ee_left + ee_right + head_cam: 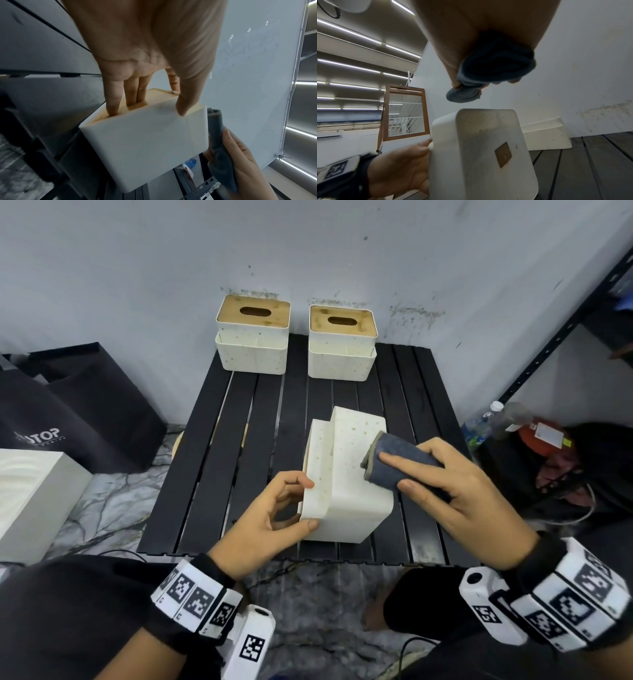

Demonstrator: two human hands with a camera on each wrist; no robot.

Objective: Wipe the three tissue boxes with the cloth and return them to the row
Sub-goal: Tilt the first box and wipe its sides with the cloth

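**Third box on its side, cloth against its upper edge**

Head view: the near tissue box (346, 484) lies tipped on its side on the black slatted table (219, 474), close to the table's front edge. The left hand (270, 522) holds the box at its left end, thumb on the near corner, fingers curled round the lid side. The right hand (455, 491) grips the folded blue cloth (400, 460), which touches the box's right upper edge. Two more tissue boxes (252, 335) (342, 344) stand upright side by side at the far table edge against the wall (137, 268), well apart from the near box; bare slats lie between. A black bag (85, 405) stands on the floor left of the table, a metal rack (561, 333) to the right.

Left wrist view: the left hand's fingers (113, 97) press on the wooden lid (159, 94), the thumb hooks the white rim. The cloth sits along the box's right side, held in the right hand.

Right wrist view: the cloth is bunched in the right hand's fingers, just above the box's base (489, 155). Whether it touches there cannot be told. A far box shows behind on the slats.
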